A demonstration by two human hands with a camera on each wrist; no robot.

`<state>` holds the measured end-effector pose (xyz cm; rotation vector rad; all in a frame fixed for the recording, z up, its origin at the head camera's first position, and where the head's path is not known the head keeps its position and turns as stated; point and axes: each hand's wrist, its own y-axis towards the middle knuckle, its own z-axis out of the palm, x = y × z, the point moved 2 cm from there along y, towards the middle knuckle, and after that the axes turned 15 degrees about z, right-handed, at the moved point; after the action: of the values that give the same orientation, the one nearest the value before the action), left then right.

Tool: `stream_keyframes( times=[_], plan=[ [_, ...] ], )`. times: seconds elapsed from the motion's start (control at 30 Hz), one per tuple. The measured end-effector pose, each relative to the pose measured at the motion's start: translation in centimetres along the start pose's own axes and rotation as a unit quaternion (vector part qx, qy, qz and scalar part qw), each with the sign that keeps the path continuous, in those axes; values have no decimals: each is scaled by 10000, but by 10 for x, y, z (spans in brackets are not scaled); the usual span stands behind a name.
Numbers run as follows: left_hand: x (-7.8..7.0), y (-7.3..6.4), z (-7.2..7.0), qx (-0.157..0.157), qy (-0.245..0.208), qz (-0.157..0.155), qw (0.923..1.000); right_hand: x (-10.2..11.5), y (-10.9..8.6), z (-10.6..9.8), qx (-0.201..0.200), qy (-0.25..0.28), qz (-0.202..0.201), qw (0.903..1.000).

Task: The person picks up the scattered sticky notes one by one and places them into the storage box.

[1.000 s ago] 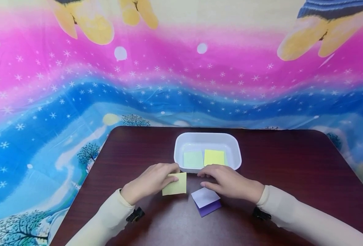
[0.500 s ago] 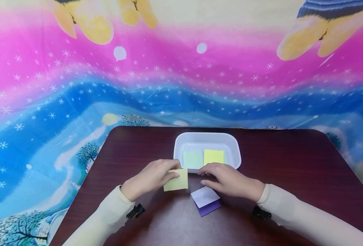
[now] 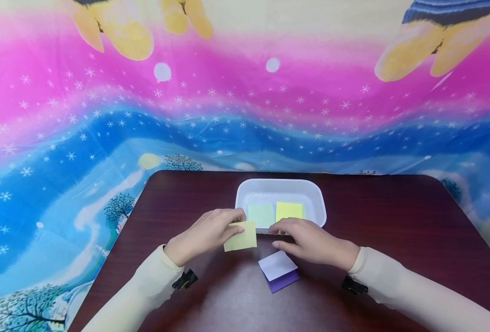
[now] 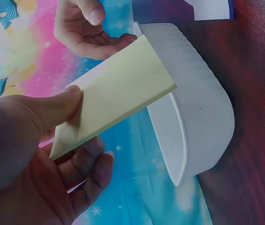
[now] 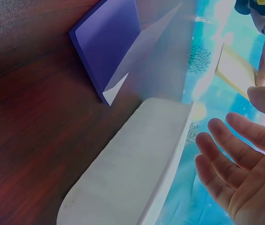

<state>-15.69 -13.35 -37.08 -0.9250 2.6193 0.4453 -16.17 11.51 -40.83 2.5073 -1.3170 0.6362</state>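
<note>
My left hand (image 3: 209, 235) pinches a pale yellow sticky note pad (image 3: 243, 237) between thumb and fingers, held up just in front of the white tray's near left side. In the left wrist view the pad (image 4: 123, 84) shows its thin edge. My right hand (image 3: 309, 242) holds nothing; its relaxed fingers are at the tray's near rim, and in the right wrist view they spread apart. On the table below it lies a purple sticky note pad (image 3: 284, 280) with its top sheet lifted, showing a pale underside. The white tray (image 3: 280, 183) holds a pale green pad (image 3: 260, 214) and a bright yellow pad (image 3: 289, 209).
The dark brown wooden table (image 3: 377, 207) carries the tray near its far edge. Behind it hangs a colourful backdrop cloth (image 3: 245, 110) with snowflakes. A black clip (image 3: 185, 279) is at the left cuff, another black clip (image 3: 354, 285) at the right.
My left hand has lifted the pale yellow sticky note pad a little up and to the right, towards the tray. The right hand and the purple pad have hardly moved.
</note>
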Motion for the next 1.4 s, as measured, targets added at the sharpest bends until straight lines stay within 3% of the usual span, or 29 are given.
stream_keyframes(
  times=[0.53,1.03,1.4],
  plan=[
    [3,12,-9,-166,61,258,9995,-4,-1,-9,-159,-37,10,9999],
    [13,27,-14,-153,-32,265,9995,-10,3,-13,-166,-85,219,9996],
    [23,38,-21,-202,-90,90,9997,-13,6,-15,-228,-68,256,9994]
  ],
)
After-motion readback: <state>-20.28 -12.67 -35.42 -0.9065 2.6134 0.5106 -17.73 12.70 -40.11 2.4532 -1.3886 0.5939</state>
